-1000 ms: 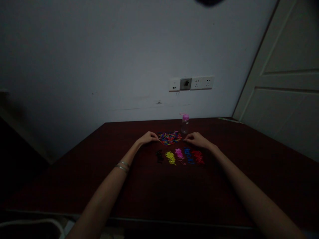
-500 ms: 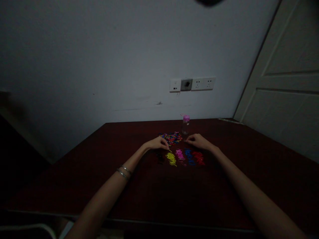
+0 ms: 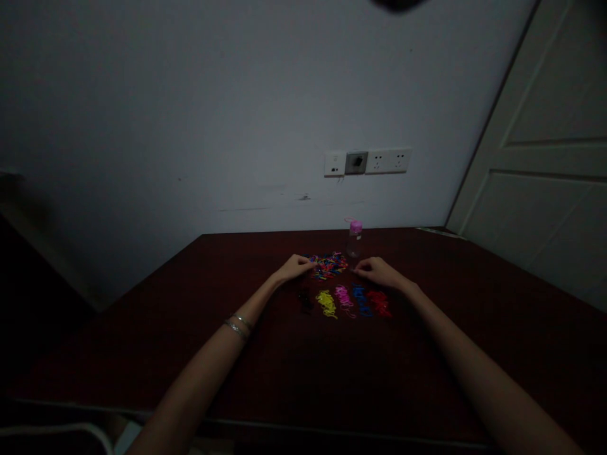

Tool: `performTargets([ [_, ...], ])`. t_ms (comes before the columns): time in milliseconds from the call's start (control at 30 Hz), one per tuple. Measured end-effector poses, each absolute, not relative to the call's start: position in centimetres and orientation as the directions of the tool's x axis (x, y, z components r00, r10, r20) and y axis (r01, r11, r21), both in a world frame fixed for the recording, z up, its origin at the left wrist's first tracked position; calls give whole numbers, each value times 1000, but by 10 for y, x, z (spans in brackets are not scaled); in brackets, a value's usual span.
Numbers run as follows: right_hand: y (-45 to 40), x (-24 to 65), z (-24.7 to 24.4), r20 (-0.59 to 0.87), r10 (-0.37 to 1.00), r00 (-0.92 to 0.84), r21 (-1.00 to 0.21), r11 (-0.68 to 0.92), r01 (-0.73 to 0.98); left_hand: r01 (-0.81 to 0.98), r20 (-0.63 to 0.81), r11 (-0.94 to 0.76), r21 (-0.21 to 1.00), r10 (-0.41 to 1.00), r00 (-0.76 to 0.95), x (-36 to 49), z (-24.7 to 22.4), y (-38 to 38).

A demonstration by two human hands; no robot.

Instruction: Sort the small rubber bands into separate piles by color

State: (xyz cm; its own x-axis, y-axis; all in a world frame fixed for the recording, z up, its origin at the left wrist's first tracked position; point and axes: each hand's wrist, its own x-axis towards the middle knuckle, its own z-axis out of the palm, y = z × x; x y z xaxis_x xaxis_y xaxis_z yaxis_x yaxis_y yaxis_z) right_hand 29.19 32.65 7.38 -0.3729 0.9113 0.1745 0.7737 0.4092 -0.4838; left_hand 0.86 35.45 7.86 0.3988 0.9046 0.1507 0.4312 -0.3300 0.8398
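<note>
A mixed heap of small coloured bands [image 3: 331, 265] lies on the dark red table. My left hand [image 3: 296, 267] has its closed fingertips at the heap's left edge; what they pinch, if anything, is too small to tell. Just right of the heap rests my right hand [image 3: 374, 270], its fingertips together, their contents unclear. Nearer me is a row of sorted piles: black [image 3: 305, 299], yellow [image 3: 327, 303], pink [image 3: 344, 299], blue [image 3: 362, 300] and red [image 3: 379, 303].
Behind my right hand stands a clear bottle with a pink lid [image 3: 355, 239]. The wall with sockets [image 3: 368, 162] rises behind the table [image 3: 265, 379]. A panelled door [image 3: 545, 164] is at the right.
My left hand has moved up and away from the yellow pile to the mixed heap. The yellow band it held no longer shows in its fingers. My right hand has hardly moved.
</note>
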Motion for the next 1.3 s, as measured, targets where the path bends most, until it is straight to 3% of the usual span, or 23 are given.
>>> performTargets([
  [233, 325, 291, 72, 201, 909, -365, -477, 416, 774, 376, 229, -267, 887, 963, 142, -7, 61, 381],
  [433, 329, 290, 68, 272, 896, -351, -474, 443, 761, 292, 252, -253, 922, 967, 41, -14, 53, 388],
  [1300, 339, 268, 66, 203, 949, -243, -359, 303, 883, 322, 294, -288, 902, 955, 30, -12, 51, 388],
])
